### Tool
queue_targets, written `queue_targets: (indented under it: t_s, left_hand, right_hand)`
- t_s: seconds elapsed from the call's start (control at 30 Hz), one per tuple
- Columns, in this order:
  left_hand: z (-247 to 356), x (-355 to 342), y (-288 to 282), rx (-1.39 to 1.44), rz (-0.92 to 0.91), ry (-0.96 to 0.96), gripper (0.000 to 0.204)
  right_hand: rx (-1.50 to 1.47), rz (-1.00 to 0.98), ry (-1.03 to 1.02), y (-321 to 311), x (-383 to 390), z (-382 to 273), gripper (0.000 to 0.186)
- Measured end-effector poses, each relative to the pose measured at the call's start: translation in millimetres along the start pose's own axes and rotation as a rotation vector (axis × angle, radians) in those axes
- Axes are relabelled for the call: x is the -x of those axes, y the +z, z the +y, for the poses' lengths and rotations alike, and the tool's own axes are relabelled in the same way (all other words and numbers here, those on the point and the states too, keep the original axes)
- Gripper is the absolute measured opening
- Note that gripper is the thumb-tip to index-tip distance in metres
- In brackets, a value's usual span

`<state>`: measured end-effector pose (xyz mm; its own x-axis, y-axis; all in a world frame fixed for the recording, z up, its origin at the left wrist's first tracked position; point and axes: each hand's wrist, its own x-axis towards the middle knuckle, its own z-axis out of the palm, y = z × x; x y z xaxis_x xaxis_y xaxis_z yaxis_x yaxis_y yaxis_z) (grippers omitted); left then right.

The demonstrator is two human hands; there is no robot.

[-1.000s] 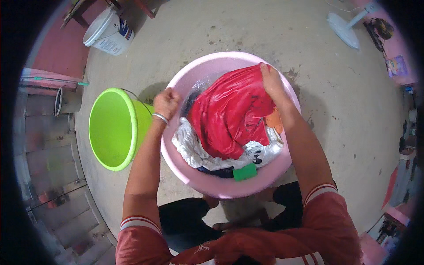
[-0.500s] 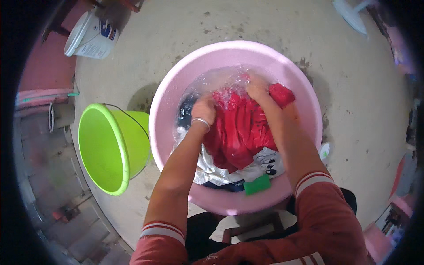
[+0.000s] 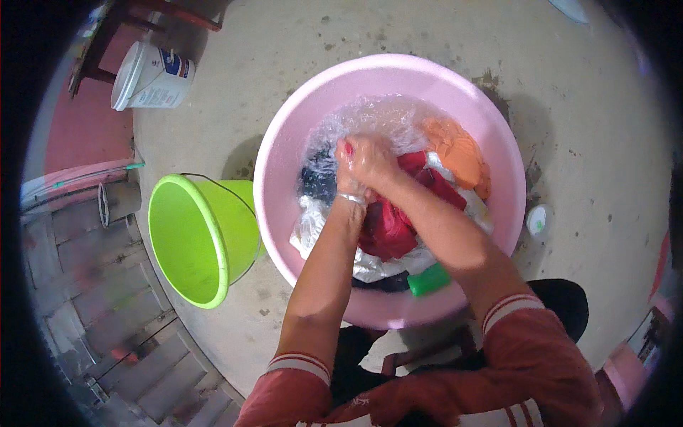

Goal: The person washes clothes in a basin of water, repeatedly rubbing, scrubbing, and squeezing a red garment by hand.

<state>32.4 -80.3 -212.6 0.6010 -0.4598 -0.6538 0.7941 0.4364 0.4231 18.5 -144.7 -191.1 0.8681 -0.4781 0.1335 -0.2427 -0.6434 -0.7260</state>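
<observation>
My two hands are pressed together over the left half of a pink basin [image 3: 498,121] of water. The left hand [image 3: 348,181] has a bracelet at its wrist and is closed on a red garment [image 3: 391,231]. My right hand [image 3: 373,164] is wrapped over the same cloth, a bit of which pokes out between the fingers. The rest of the red garment lies bunched below and right of the hands. Around it are a white garment [image 3: 309,224], dark cloth [image 3: 316,185] and orange cloth [image 3: 455,153]. A green block [image 3: 428,280] rests at the near side.
A lime green bucket [image 3: 217,242] with a wire handle lies tilted left of the basin. Farther back is a white bucket [image 3: 167,78] beside a wooden piece of furniture [image 3: 99,43]. A small white container [image 3: 538,220] sits on the floor at the right.
Both hands have come together, the right one moving left onto the left. The red garment is now bunched up, uncovering the orange cloth. Water churns behind the hands.
</observation>
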Motion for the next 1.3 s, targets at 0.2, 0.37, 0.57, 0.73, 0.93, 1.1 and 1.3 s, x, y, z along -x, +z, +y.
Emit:
queue_targets:
  t_s: [0.2,0.37,0.57,0.73,0.93,1.1,1.3]
  left_hand:
    - [53.4,-20.9,-6.1,-0.305,-0.079,-0.109,0.044]
    - [78.5,-38.0,-107.8,-1.704,-0.137,0.564,0.054]
    - [78.0,-25.6,-78.1,-0.758,-0.12,0.187,0.047]
    - [73.7,2.8,-75.2,-0.076,-0.051,-0.024,0.048]
    - [41.2,15.6,-63.3,-0.092,-0.015,-0.062,0.045]
    - [58.5,-8.5,-55.5,-0.34,0.033,-0.072,0.04]
    - [100.0,-24.9,-128.2,-1.243,-0.07,0.349,0.048]
  right_hand:
    - [0.359,-0.188,0.165,-17.7,-64.1,67.0,0.035]
    - [0.48,-0.204,-0.482,5.8,-42.3,80.9,0.039]
    - [0.053,-0.221,0.009,25.3,-46.9,78.0,0.026]
    - [-0.229,-0.166,-0.479,12.9,50.4,-58.4,0.015]
    - [-0.203,-0.133,-0.073,25.6,10.2,-41.0,0.021]
    - [-0.007,-0.037,-0.158,9.3,-54.7,19.7,0.026]
    - [0.563,-0.333,-0.08,9.6,-24.0,89.3,0.036]
